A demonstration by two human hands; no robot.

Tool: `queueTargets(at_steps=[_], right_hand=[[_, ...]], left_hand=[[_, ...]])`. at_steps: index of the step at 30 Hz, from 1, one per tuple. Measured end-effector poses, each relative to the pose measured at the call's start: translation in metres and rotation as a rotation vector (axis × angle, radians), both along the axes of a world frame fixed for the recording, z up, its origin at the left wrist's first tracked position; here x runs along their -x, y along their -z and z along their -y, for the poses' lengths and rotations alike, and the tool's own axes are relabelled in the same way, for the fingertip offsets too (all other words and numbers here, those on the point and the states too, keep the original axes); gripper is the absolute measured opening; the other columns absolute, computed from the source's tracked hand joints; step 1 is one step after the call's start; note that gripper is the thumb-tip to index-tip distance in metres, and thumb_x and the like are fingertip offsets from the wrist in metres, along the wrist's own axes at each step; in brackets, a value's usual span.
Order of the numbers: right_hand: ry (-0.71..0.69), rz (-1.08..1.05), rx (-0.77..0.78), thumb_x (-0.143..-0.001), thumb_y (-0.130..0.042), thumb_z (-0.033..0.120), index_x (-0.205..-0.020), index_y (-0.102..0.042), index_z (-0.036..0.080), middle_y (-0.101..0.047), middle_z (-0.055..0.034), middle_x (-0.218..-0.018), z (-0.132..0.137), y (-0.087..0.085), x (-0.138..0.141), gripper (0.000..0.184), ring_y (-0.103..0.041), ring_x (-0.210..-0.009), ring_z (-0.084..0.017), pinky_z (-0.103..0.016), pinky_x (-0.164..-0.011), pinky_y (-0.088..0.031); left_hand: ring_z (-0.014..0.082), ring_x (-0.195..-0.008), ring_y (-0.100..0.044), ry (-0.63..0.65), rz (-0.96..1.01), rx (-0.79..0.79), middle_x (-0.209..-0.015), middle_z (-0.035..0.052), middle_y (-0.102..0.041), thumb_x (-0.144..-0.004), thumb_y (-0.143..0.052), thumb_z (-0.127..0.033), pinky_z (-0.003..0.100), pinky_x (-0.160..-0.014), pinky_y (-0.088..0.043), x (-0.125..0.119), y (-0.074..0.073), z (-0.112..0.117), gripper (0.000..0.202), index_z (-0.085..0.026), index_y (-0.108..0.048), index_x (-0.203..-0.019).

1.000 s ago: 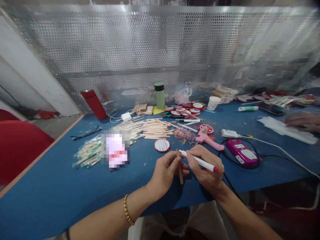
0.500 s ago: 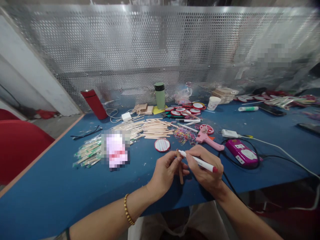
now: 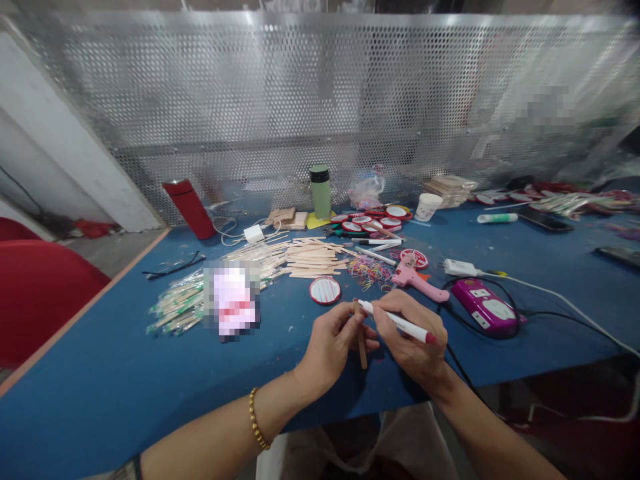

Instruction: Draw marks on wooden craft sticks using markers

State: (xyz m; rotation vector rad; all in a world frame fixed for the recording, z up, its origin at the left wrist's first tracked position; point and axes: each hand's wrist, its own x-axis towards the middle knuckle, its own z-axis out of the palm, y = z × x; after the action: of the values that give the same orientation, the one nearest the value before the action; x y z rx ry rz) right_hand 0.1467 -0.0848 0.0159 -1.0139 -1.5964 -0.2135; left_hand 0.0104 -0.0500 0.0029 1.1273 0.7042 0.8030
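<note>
A wooden craft stick (image 3: 362, 348) is pinched in my left hand (image 3: 331, 343), tilted slightly, with its lower end sticking out below the fingers. My right hand (image 3: 414, 337) is closed around a white marker (image 3: 403, 325) with a red end. The marker's tip is at the top of the stick, touching it or very close. Just beyond my hands lies a round red-rimmed mirror (image 3: 325, 291). Farther back are a pile of loose craft sticks (image 3: 315, 257), a heap of coloured rubber bands (image 3: 371, 269) and a pink glue gun (image 3: 419, 280).
To the right sits a purple power strip (image 3: 485, 307) with cables. Bagged sticks (image 3: 177, 303) and a blurred-out phone-like object (image 3: 233, 303) lie left. A red bottle (image 3: 190, 209), green tumbler (image 3: 321, 193), paper cup (image 3: 428, 207) and several red-rimmed mirrors (image 3: 356, 224) stand or lie at the back.
</note>
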Motion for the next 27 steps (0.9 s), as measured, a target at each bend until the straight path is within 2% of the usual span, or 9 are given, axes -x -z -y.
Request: queueTargets(at_steps=[9,27], right_hand=[[-0.006,-0.005,0.013,-0.087,-0.057,0.009,-0.079,-0.060,0.020,-0.063,0.0005,-0.066,-0.0001,0.0015,0.0010,0.014,-0.060,-0.056,-0.012,-0.023,-0.053,-0.049],[0.002,0.002,0.009,-0.088,-0.056,0.009,-0.079,-0.061,0.020,-0.064,0.0003,-0.066,0.0002,0.0005,0.0005,0.015,-0.060,-0.055,-0.011,-0.023,-0.053,-0.049]], left_hand=[[0.0170,-0.057,-0.068,-0.011,0.004,-0.002,-0.063,-0.0010,-0.067,-0.068,-0.073,-0.061,0.026,-0.055,-0.056,-0.0013,-0.0005,0.0003,0.048,-0.017,-0.059,-0.081],[0.0181,-0.059,-0.068,-0.001,-0.015,-0.017,-0.065,0.0006,-0.066,-0.070,-0.070,-0.061,0.029,-0.057,-0.056,-0.0010,0.0000,0.0004,0.047,-0.017,-0.058,-0.082]])
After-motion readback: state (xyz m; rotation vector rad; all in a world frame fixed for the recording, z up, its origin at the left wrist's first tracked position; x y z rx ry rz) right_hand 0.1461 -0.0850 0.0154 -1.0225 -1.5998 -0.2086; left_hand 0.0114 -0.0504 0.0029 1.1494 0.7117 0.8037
